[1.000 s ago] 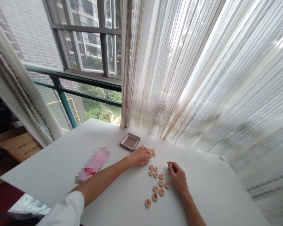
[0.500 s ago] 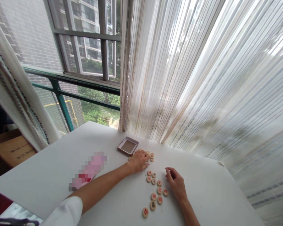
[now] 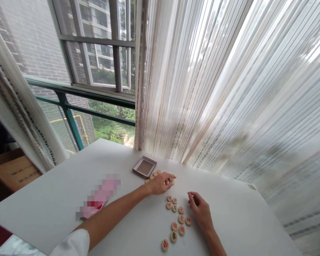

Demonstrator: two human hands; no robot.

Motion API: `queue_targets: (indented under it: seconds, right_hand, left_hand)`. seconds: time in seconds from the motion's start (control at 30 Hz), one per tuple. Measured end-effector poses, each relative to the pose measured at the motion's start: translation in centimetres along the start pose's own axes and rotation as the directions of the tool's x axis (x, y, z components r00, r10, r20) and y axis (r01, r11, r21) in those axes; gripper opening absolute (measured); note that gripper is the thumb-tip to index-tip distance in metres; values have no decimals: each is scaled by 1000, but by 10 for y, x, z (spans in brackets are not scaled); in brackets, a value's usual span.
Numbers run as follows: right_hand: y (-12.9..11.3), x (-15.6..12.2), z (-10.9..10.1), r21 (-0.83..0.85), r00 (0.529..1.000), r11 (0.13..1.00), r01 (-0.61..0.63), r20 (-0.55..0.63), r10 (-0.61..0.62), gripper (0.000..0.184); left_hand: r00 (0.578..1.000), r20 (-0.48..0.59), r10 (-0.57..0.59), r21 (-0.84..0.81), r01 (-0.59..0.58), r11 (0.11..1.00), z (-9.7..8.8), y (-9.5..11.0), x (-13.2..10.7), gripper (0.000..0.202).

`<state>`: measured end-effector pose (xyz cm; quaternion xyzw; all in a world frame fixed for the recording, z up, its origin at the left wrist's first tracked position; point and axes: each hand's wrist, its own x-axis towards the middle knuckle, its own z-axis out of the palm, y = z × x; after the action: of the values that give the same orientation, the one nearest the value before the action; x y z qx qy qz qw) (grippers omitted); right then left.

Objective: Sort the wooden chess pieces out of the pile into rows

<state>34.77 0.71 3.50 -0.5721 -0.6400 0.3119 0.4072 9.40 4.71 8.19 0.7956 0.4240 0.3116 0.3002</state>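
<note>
My left hand [image 3: 162, 183] reaches across the white table and bends over a cluster of wooden Chinese chess pieces [image 3: 154, 174] beside a shallow square box [image 3: 145, 166]. Its index finger is stretched out and the other fingers curl down by a piece at the cluster's right side; the palm hides several pieces. Resting on the table with loosely curved fingers, thumb and index apart, my right hand [image 3: 200, 208] holds nothing. Just left of it lie several face-up pieces with red or black characters, among them a red one [image 3: 181, 209] and a black one [image 3: 173, 236].
A pink, blurred-out object [image 3: 104, 193] lies left of my left forearm. The white table [image 3: 234, 217] runs to a striped sheer curtain [image 3: 202, 89] behind it. An open window [image 3: 98, 64] and a green railing [image 3: 69, 121] stand beyond, with a cardboard box [image 3: 16, 170] at far left.
My left hand has shifted slightly right and turned, with its index finger now extended; more pieces show beside the box. My right hand and the face-up pieces stay nearly the same.
</note>
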Motion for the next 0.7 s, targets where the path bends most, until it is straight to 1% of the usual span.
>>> queue_targets:
  seconds: [0.03, 0.07, 0.13, 0.17, 0.23, 0.27, 0.33, 0.4, 0.5, 0.6, 0.7]
  right_hand:
    - [-1, 0, 0, -1, 1000, 1000, -2, 3, 2, 41]
    - [-1, 0, -1, -1, 1000, 1000, -2, 5, 2, 41]
    - [-1, 0, -1, 3, 1000, 1000, 1, 5, -1, 41]
    - [-1, 0, -1, 6, 1000, 1000, 3, 4, -3, 41]
    - [0, 0, 0, 12, 1000, 1000, 8, 3, -8, 41]
    - [1, 0, 0, 13, 1000, 1000, 9, 2, -10, 42]
    - [2, 0, 0, 8, 1000, 1000, 9, -2, -9, 42]
    - [1, -1, 0, 5, 1000, 1000, 6, -5, -6, 43]
    - [-1, -2, -1, 8, 1000, 1000, 3, -7, -3, 43]
    - [-3, -2, -1, 9, 1000, 1000, -3, -4, 3, 42]
    - [-1, -2, 0, 5, 1000, 1000, -5, -2, 5, 43]
  left_hand:
    - [999, 32, -25, -178, 31, 984, -2, -1, -2, 37]
    - [996, 67, -52, -343, 72, 937, -4, -2, -5, 38]
    - [988, 117, -99, -609, 150, 779, -5, -4, -11, 40]
    - [985, 126, -119, -705, 173, 687, -6, -5, -15, 40]
    - [980, 125, -155, -834, 189, 518, -6, -6, -23, 40]
    - [977, 125, -170, -871, 190, 453, -6, -6, -27, 41]
    - [973, 122, -197, -907, 190, 375, -7, -5, -33, 42]
    - [969, 118, -216, -918, 189, 347, -9, -3, -37, 43]
    - [966, 110, -233, -922, 186, 339, -13, -1, -41, 44]
    - [965, 97, -243, -915, 182, 360, -18, -2, -45, 45]
    - [970, 78, -230, -896, 170, 411, -23, -4, -48, 43]
